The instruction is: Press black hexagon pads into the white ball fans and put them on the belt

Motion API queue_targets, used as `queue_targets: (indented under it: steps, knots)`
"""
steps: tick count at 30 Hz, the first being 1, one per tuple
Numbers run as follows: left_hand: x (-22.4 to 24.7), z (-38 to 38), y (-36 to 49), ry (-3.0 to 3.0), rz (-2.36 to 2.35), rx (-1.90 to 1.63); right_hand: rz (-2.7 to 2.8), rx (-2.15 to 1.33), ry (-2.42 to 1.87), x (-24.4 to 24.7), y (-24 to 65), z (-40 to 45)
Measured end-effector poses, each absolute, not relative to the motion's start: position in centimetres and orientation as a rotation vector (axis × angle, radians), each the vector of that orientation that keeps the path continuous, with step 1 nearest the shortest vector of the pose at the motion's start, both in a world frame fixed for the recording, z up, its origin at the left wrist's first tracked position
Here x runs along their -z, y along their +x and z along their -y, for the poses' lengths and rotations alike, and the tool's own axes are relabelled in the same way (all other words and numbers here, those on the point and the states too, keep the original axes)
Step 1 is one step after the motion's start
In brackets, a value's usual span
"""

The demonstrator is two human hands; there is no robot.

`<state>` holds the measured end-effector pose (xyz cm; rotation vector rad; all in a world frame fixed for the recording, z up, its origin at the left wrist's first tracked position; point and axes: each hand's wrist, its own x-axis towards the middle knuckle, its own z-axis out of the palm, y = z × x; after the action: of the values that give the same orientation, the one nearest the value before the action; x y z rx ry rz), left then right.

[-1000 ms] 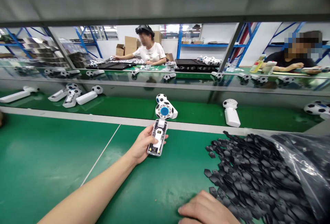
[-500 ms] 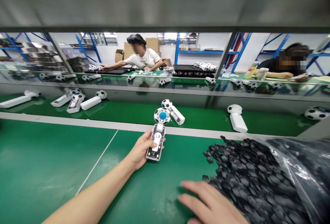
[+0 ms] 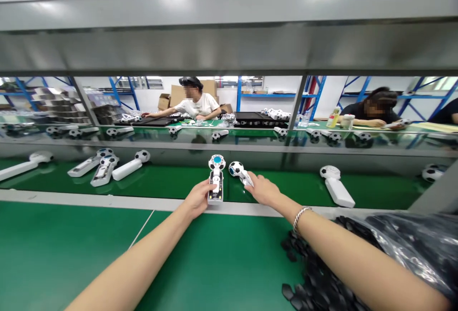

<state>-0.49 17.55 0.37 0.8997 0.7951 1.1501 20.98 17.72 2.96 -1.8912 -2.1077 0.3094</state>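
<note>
My left hand point(image 3: 199, 198) grips a soccer-ball-headed handheld device point(image 3: 216, 173) by its lower body, thumb on the front. The handle's front lies open, showing a dark circuit board with a white piece on it; its ball head has a blue disc. To the right, my right hand point(image 3: 264, 189) has its fingers closed around the handle of a second soccer-ball-headed device point(image 3: 236, 169), which points up and left over the green belt. The far part of that handle is hidden by the fingers.
Several similar devices point(image 3: 130, 166) lie along the green belt point(image 3: 179, 182), left and right. A heap of black plastic pieces point(image 3: 311, 273) and a clear plastic bag point(image 3: 411, 234) sit beneath my right forearm. A grey shelf point(image 3: 214, 48) spans overhead. Two co-workers point(image 3: 205, 106) sit beyond the partition.
My right hand has moved from above the table's front, beside the black pieces, forward to the belt and taken hold of the second device. My left hand has moved forward with its device. The view has tilted up.
</note>
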Motion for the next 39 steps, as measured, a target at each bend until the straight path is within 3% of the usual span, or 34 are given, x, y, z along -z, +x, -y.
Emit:
queue_targets:
  steps: [9, 18, 23, 26, 32, 39]
  knots:
    - [0.9, -22.0, 2.4, 1.123, -0.997, -1.062, 1.712, -0.529, -1.782, -0.1, 26.5, -17.8]
    - [2.1, -21.5, 4.5, 1.584, -1.456, -1.061, 1.806, -0.154, -2.0, -1.9, 28.7, -16.7]
    - [0.9, -20.6, -2.5, 1.731, -1.821, -1.207, 1.975, 0.14, -2.036, -3.2, 31.6, -17.0]
    - [0.0, -20.6, -9.6, 1.638, -2.167, -1.194, 2.19, 0.265, -1.826, -2.8, 32.8, -16.9]
    - [-0.8, -22.4, -20.1, 1.296, -2.604, -0.996, 2.243, 0.162, -1.542, -1.5, 33.2, -12.2]
    - [-0.2, -25.5, -23.1, 1.308, -2.623, -0.725, 2.286, 0.048, -1.488, -0.6, 32.1, -8.0]
